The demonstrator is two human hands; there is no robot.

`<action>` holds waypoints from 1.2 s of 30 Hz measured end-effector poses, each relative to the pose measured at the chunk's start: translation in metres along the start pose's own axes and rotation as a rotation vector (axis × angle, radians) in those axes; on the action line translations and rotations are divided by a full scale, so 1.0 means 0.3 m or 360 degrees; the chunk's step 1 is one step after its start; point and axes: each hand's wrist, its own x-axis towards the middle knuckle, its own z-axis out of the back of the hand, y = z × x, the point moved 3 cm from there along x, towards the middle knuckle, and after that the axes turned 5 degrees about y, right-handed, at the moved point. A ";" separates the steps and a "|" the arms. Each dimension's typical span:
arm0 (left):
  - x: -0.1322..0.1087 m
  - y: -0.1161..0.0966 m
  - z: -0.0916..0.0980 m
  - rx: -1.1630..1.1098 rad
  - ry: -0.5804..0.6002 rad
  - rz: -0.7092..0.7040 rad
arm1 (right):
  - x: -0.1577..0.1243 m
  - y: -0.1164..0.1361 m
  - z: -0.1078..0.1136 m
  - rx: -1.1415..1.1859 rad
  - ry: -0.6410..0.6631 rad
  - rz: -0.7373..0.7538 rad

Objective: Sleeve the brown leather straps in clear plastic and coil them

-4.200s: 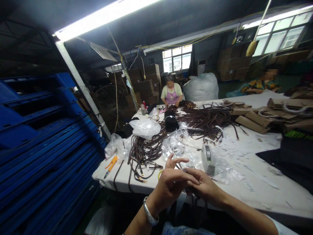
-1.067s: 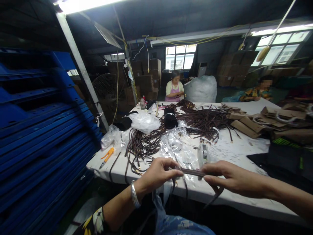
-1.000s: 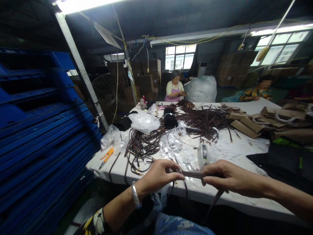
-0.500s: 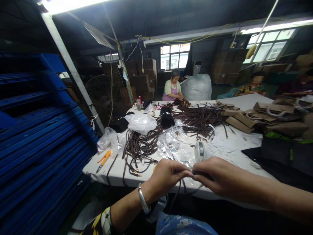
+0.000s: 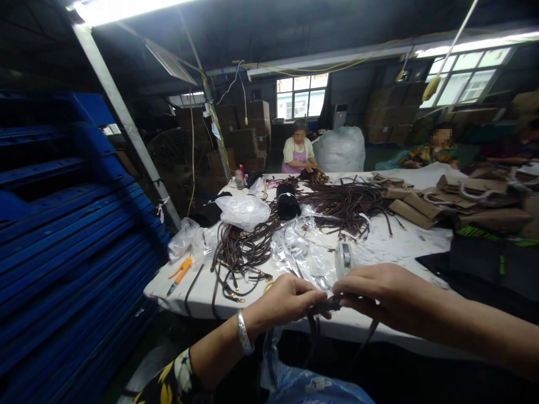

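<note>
Between both hands, just over the near table edge, is a dark brown strap, its ends hanging below. My left hand, with a silver bangle on the wrist, pinches it from the left. My right hand grips it from the right, fingers bent; part of the strap is hidden behind them. Beyond the hands, a roll of clear tape stands next to crumpled clear plastic. A heap of brown straps with gold-coloured clasps lies to the left.
Orange-handled cutters lie on the white table at left. More straps, a black roll and brown bags cover the far side. Blue pallets are stacked at left. Co-workers sit across the table.
Both hands have shifted slightly on the strap, which now shows more between them, with one end hanging under my right hand. The co-worker across the table has raised their head.
</note>
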 end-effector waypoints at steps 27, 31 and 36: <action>0.017 -0.016 -0.044 0.0032 0.0135 -0.0214 | 0.003 0.006 -0.064 0.0494 0.0024 -0.0231; 0.016 -0.002 -0.024 0.0092 -0.0027 -0.0197 | -0.011 -0.024 -0.063 0.0463 0.0099 -0.0311; 0.009 0.013 -0.019 0.0175 -0.0025 -0.0166 | -0.029 -0.045 -0.055 0.0451 0.0141 -0.0414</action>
